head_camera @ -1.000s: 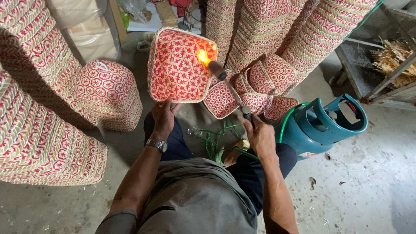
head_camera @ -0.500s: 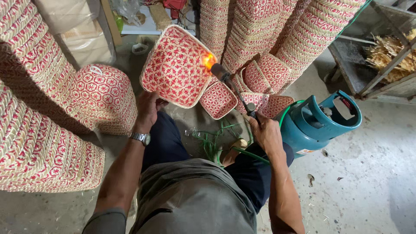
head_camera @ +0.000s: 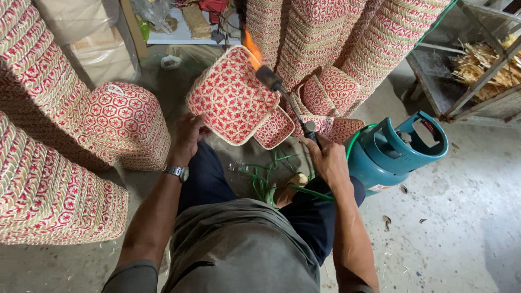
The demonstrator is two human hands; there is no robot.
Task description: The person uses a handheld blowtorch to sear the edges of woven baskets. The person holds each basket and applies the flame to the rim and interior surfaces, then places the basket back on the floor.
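At the left edge of the concrete floor [head_camera: 467,228] stood tall stacks of woven baskets [head_camera: 38,163], coarse straw-coloured weave patterned in red, and just beside them an upturned rounded basket [head_camera: 127,127] of the same make. The person's left arm reached forward from a grey sleeve, a metal wristwatch [head_camera: 177,172] on the wrist, and the left hand [head_camera: 187,135] was raised with its fingers clamped around the lower rim of a square woven basket [head_camera: 233,97], thumb on the near side. That basket was held up off the floor and tilted, its flat bottom facing the camera: rounded corners, a pale braided border, and a tight red star-and-hexagon pattern on natural fibre. At its upper right corner burned an orange flame [head_camera: 249,46] from the dark nozzle of a gas torch [head_camera: 282,95], whose thin metal tube ran down to the right hand [head_camera: 328,160]. The right arm was bent at the elbow, the hand closed around the torch's handle with fingers curled together. Smaller matching baskets [head_camera: 320,103] lay on the floor behind the torch, green cord [head_camera: 266,176] trailed between the person's knees, and a teal gas cylinder [head_camera: 393,154] lay tilted just beside the right hand, with more leaning basket stacks [head_camera: 380,43] behind it.
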